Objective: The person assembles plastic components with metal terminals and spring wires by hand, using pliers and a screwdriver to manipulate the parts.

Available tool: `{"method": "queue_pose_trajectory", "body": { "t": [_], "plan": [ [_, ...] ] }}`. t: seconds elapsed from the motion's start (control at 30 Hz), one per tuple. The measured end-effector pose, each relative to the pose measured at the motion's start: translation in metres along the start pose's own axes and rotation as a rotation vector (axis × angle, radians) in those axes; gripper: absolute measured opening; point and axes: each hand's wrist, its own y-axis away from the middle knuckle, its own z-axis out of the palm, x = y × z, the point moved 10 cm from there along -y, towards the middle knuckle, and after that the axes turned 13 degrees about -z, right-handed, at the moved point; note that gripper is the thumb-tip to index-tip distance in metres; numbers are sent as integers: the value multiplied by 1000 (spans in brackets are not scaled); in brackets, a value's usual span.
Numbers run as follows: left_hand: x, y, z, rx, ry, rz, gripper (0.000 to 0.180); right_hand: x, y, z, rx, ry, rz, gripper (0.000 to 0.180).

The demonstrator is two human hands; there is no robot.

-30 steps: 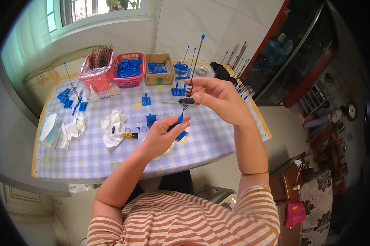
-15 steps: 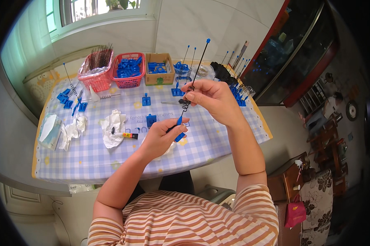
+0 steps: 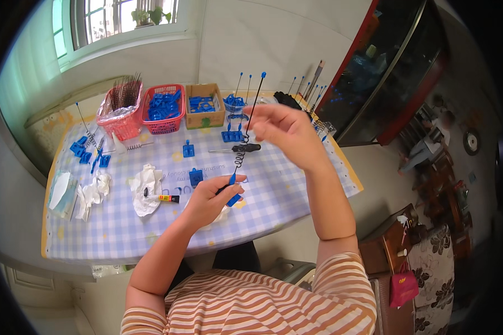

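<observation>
My left hand [image 3: 209,202] pinches the blue lower end of a black coiled wire rod [image 3: 239,161], which stands up from my fingers with a blue cap on its top. Below those fingers shows a blue plastic piece [image 3: 233,201], partly hidden by the hand. My right hand [image 3: 287,133] is beside the upper rod, its fingers apart and slightly blurred, not gripping it. Behind the coil lies a screwdriver [image 3: 252,148] with a black handle. Two blue plastic clips [image 3: 189,148] lie left of the rod on the checked tablecloth [image 3: 167,223].
Along the back stand a red basket of dark wires [image 3: 120,124], a red basket of blue parts [image 3: 163,126] and a cardboard box [image 3: 205,120]. A small glue tube [image 3: 167,198] rests by crumpled tissue [image 3: 147,181]. Finished-looking rods [image 3: 95,142] with blue clips lie at left.
My right hand has loosened from the rod, its fingers spreading. The view has shifted, so the table sits lower and further left. My left hand keeps its pinch on the rod.
</observation>
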Motion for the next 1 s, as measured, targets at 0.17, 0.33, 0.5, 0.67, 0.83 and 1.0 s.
{"method": "queue_pose_trajectory", "body": {
  "t": [0.17,0.33,0.5,0.67,0.83,1.0],
  "plan": [
    [-5,-1,4,-30,26,-5,31,-26,-21,-31,161,-75,-98,32],
    [-6,-3,4,-19,1,-4,30,-36,-35,-36,176,-49,-169,30],
    [-3,-4,2,-14,-27,19,30,-36,-41,-35,192,-34,-160,27],
    [-3,-6,1,-2,-34,19,30,-34,-43,-37,199,-27,-152,25],
    [-1,-10,2,-8,-21,48,30,-38,-45,-39,211,-17,-158,23],
    [6,-15,8,-10,-8,40,29,-42,-44,-50,168,63,-147,23]
  ]
}}
